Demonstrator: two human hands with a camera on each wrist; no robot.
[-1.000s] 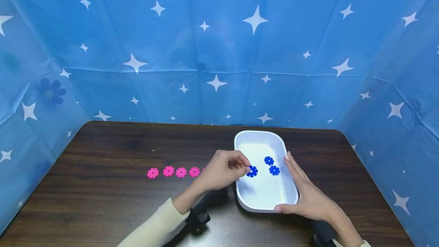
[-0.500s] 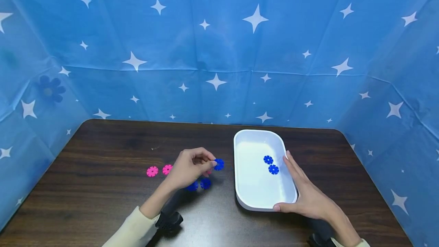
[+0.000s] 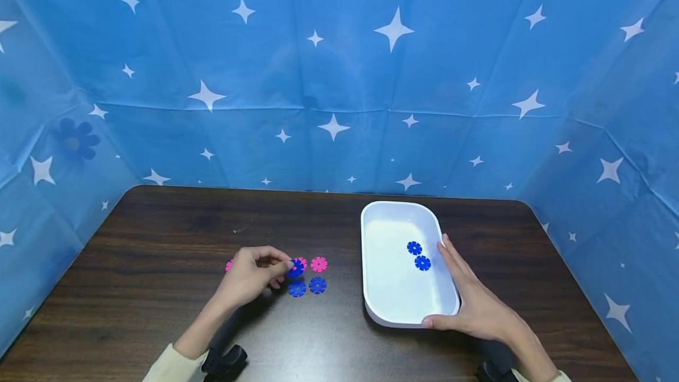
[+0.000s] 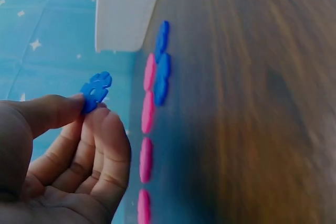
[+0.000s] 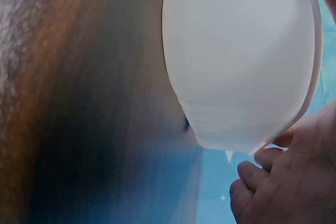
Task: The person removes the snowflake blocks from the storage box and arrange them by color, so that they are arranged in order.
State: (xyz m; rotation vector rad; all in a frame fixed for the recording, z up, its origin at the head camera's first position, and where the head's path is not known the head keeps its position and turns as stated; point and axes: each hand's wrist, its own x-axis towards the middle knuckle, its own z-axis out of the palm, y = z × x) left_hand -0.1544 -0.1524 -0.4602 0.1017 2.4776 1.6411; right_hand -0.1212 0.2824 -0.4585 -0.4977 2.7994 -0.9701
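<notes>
My left hand point(image 3: 253, 276) pinches a blue flower-shaped disc point(image 3: 295, 267) point(image 4: 95, 91) between thumb and fingertips, just above the table beside the pink discs point(image 3: 319, 264) point(image 4: 147, 111). Two more blue discs point(image 3: 307, 287) point(image 4: 162, 69) lie flat in front of that row. A white tray point(image 3: 403, 318) point(image 5: 236, 56) stands to the right and holds two blue discs point(image 3: 418, 255). My right hand point(image 3: 474, 299) rests along the tray's right side, fingers straight on its wall and thumb at the near corner.
The dark wooden table point(image 3: 159, 311) is walled in on three sides by a blue star-printed cloth point(image 3: 339, 75). My left hand covers part of the pink row.
My left hand lifted a blue disc out of the tray and carried it left across the table to the pink row. Three discs in the tray became two. The right hand stayed put.
</notes>
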